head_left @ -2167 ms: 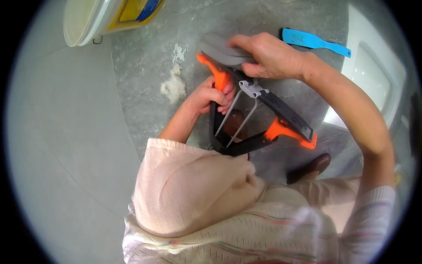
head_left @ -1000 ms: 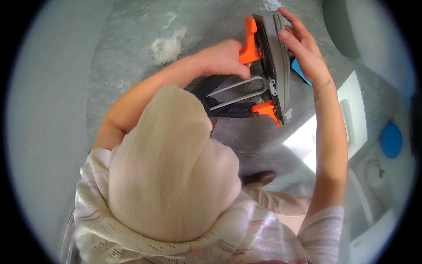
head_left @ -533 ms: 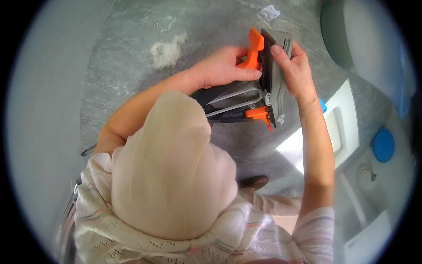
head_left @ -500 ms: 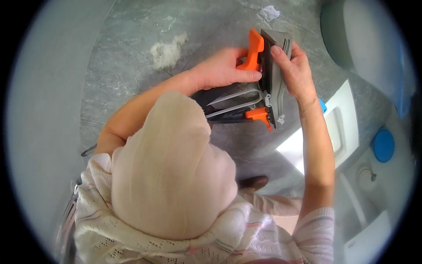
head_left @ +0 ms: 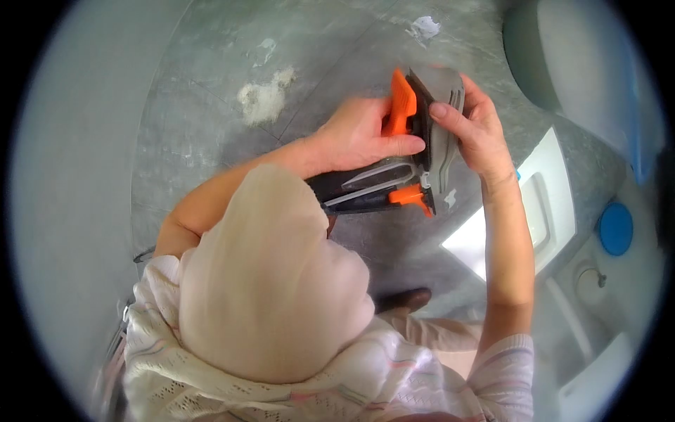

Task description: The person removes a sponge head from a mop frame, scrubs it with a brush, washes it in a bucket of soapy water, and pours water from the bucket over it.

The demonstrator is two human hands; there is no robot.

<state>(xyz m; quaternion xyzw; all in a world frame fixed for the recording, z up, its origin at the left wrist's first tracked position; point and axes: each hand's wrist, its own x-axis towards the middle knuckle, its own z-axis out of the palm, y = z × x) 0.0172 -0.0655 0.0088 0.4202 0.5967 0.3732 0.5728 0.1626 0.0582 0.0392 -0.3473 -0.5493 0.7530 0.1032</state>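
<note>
My left hand is closed around the upper orange clip of a black frame, its thumb lying across the frame's edge. Opposite it, my right hand pinches a grey ridged panel, thumb on the near face and fingers behind. The panel stands beside the black frame, meeting it near the lower end. A metal loop runs from the frame back towards my body. Below it is a second orange clip. What exact kind of device this is, I cannot tell.
A pale fluffy tuft and a white scrap lie on the grey floor. To the right are a white sheet-like piece with a recess, a blue round object and a large pale container.
Both hands and the device have come slightly down towards the body. The upper part of the grey panel has tilted away from the black frame, widening the gap between them.
</note>
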